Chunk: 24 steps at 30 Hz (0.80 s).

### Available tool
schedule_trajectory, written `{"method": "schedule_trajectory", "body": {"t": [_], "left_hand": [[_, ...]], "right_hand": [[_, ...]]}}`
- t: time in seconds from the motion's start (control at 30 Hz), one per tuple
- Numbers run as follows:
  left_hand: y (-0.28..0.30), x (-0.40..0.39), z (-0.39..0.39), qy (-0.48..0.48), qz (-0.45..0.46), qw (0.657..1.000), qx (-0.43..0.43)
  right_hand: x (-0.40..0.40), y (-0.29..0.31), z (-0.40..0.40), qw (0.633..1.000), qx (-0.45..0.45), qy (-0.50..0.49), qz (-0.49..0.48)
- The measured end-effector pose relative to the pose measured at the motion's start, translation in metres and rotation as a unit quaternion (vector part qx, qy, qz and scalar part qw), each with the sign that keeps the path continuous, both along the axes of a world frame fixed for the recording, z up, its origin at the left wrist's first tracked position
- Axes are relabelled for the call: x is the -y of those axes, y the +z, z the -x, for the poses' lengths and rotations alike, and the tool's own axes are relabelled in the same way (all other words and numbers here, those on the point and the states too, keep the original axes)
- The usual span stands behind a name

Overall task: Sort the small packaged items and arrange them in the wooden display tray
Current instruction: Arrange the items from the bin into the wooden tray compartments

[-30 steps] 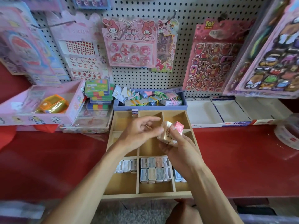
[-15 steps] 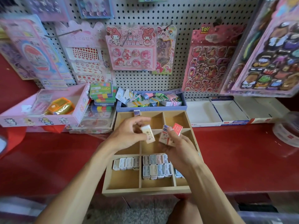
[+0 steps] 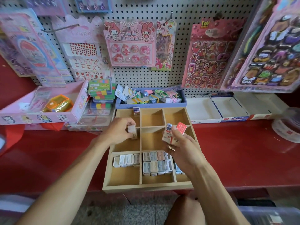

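Left hand (image 3: 119, 131) pinches packet (image 3: 132, 133) — over tray (image 3: 146, 186).

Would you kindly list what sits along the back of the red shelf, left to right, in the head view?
Pink cardboard box → stack of colourful block cases → blue tray of clips → empty white cartons.

tray (image 3: 146, 185): light tan wood
shelf (image 3: 243, 159): glossy red
pegboard (image 3: 181, 13): white, dark hole grid
left-hand packet (image 3: 132, 132): beige
right-hand packets (image 3: 168, 133): white with blue and red print; one red (image 3: 181, 128)
boxed items in tray (image 3: 156, 161): white, pale blue, pale pink, cream
clip box (image 3: 151, 104): lavender-blue
left box (image 3: 39, 116): pink, cartoon figures
sticker sheet (image 3: 209, 54): pink, bear pattern
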<state>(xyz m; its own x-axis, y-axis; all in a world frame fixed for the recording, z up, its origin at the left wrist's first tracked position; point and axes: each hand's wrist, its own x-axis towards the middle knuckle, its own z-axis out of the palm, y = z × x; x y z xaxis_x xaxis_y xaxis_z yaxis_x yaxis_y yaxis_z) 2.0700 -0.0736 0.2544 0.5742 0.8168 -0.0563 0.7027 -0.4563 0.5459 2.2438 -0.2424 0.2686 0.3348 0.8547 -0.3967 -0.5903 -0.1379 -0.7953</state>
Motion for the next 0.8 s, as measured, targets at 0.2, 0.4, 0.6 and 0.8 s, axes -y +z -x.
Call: {"method": "schedule_trajectory", "body": {"t": [0.2, 0.4, 0.6, 0.8], "left_hand": [[-0.018, 0.013, -0.006, 0.002, -0.055, 0.998, 0.025], [0.007, 0.021, -0.002, 0.035, -0.056, 0.995, 0.07], [0.046, 0.051, -0.025, -0.063, 0.133, 0.97, 0.195], [0.042, 0.02, -0.019, 0.03, 0.158, 0.956, 0.247]], "right_hand": [[-0.001, -0.002, 0.003, 1.0, 0.015, 0.021, -0.005], [-0.006, -0.001, 0.008, 0.998, 0.028, 0.048, -0.029], [-0.015, 0.004, 0.013, 0.994, 0.031, 0.086, -0.061], [-0.017, 0.006, 0.002, 1.0, -0.005, 0.012, -0.02]]}}
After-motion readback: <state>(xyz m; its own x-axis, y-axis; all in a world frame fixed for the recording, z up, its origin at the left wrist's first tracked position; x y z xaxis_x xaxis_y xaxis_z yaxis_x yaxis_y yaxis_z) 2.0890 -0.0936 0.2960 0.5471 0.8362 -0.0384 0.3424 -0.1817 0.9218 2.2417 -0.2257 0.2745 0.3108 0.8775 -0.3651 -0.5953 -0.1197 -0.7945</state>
